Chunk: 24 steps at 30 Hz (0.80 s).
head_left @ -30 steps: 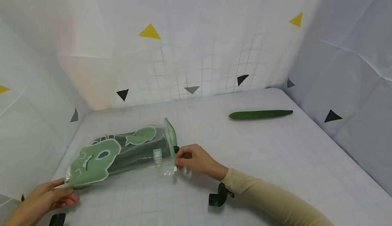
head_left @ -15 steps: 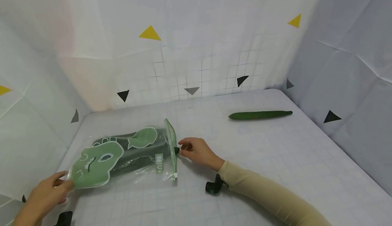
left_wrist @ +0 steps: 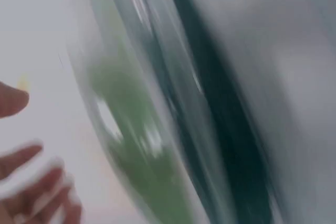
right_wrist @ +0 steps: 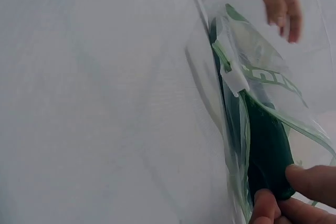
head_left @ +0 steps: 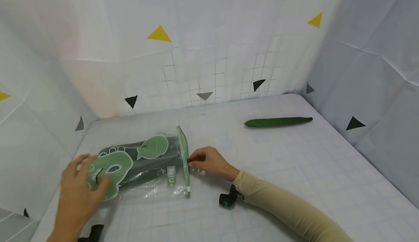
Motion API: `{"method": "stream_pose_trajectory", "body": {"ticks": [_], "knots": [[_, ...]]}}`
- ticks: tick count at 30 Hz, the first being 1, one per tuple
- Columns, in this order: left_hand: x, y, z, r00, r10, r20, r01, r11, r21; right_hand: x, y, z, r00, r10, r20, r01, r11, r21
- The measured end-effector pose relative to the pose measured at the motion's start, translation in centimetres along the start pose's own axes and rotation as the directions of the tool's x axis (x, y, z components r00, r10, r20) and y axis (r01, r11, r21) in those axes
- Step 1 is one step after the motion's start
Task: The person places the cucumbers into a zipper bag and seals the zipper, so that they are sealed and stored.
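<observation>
- The clear bag point(head_left: 153, 146) with its green print lay flat on the table point(head_left: 278, 169), its mouth point(head_left: 184, 147) facing right; through the right wrist view I could see the lips parted, with the white slider point(right_wrist: 236, 81) at the bag's near corner.
- The cucumber point(right_wrist: 270, 150) lay almost wholly inside the bag, only its tip poking past the mouth. Whether another lay beside it, I couldn't tell through the plastic.
- The right hand point(head_left: 211, 163), just outside the bag's mouth, pinched that tip between thumb and fingers.
- The left hand point(head_left: 76, 194) hovered by the bag's closed end, fingers loose and spread, gripping nothing.
- The loose cucumber point(head_left: 278, 122) lay beyond the bag's mouth, well apart to the right and farther back, touched by neither hand.
- I judged the bagging mostly done for the pinched one; its tip, the unsealed mouth and the loose one looked like what was left.
</observation>
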<state>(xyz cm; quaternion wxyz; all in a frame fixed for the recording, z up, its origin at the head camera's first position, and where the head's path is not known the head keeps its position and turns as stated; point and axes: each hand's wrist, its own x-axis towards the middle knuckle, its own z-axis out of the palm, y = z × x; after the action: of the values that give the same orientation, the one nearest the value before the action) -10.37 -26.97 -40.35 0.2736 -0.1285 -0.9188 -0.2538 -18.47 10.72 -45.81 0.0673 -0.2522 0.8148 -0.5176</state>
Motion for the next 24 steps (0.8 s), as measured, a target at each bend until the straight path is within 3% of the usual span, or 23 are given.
{"method": "stream_pose_trajectory", "body": {"ticks": [2,3,6,10,16,21,24], "knots": [[0.2,3.3,2.2,0.980,0.197,-0.037,-0.199,0.978,-0.060,-0.1,0.0,0.1,1.000,-0.003,-0.015,0.003,1.000,0.003],[0.3,4.9,3.2,0.967,0.256,-0.010,-0.256,0.963,-0.087,-0.1,0.0,0.1,1.000,-0.004,-0.024,0.004,1.000,0.001],[0.2,9.0,6.1,0.944,0.318,0.093,-0.302,0.941,-0.152,-0.1,-0.2,0.2,0.999,-0.018,-0.036,0.019,1.000,0.022],[0.3,12.1,9.1,0.947,0.251,0.199,-0.234,0.967,-0.104,-0.3,-0.5,0.1,0.998,-0.039,-0.046,0.041,0.997,0.061],[0.7,13.9,11.2,0.936,0.087,0.342,-0.127,0.987,0.096,-0.3,-0.3,-0.1,0.999,-0.032,-0.026,0.035,0.991,0.127],[1.0,14.4,11.7,0.923,0.026,0.383,-0.079,0.989,0.124,-0.3,-0.2,-0.2,0.999,-0.053,0.009,0.051,0.985,0.163],[1.0,14.5,11.8,0.929,0.019,0.370,-0.082,0.985,0.154,-0.3,-0.2,-0.1,0.997,-0.071,0.028,0.066,0.985,0.156]]}}
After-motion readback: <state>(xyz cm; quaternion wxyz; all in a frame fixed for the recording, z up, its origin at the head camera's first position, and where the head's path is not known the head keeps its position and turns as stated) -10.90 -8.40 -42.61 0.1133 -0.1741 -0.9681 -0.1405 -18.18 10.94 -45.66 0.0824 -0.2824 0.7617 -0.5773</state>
